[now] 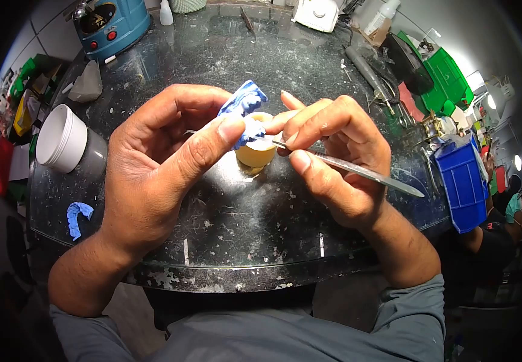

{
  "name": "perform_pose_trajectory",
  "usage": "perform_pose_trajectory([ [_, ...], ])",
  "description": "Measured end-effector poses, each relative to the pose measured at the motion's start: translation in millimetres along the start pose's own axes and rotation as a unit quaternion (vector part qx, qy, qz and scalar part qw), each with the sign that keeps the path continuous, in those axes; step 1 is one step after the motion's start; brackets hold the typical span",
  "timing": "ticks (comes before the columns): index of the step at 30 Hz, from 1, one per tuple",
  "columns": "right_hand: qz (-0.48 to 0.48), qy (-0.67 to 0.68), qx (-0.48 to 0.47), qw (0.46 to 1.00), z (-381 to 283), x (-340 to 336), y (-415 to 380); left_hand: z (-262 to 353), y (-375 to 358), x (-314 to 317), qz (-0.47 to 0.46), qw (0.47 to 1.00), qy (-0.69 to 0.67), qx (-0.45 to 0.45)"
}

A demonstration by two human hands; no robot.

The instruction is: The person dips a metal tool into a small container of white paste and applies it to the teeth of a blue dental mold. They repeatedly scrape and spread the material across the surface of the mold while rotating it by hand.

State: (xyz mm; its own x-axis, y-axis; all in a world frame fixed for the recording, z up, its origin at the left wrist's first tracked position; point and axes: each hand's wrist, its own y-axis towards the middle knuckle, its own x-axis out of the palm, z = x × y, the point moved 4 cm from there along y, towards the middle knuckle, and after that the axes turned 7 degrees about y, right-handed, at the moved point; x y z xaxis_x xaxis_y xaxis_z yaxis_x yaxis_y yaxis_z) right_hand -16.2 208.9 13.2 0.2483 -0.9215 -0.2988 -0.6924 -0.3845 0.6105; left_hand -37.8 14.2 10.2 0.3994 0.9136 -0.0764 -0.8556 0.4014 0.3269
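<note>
My left hand [158,157] pinches a blue-and-white dental impression [247,99] between thumb and fingers, held up over the middle of the bench. In my right hand [342,154] is a slim metal dental carver [372,175], gripped like a pen. Its working tip reaches the lower part of the impression; whether it touches is too small to tell. Just behind and below the impression stands a yellowish round jar [255,157], partly hidden by it and by my fingers. A second blue arch-shaped impression [75,221] lies on the bench, left of my left wrist.
On the dark, scratched bench [261,232], a white tub [62,139] lies tipped at left. A blue machine [113,30] stands back left. At right are a grey handpiece [366,72], a blue bin [463,184] and a green case [445,75]. Another person [517,208] is at far right.
</note>
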Motion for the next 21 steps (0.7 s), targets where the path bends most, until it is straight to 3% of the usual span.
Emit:
perform_pose_trajectory([
  [8,0.045,0.046,-0.003,0.998,1.5,-0.1,-1.4,-4.1,1.4,-3.1,0.003,1.0,-0.011,-0.006],
  [21,0.033,0.033,-0.011,0.999,-0.4,-0.4,-0.9,-6.0,2.2,-3.1,0.006,1.0,-0.016,-0.013],
])
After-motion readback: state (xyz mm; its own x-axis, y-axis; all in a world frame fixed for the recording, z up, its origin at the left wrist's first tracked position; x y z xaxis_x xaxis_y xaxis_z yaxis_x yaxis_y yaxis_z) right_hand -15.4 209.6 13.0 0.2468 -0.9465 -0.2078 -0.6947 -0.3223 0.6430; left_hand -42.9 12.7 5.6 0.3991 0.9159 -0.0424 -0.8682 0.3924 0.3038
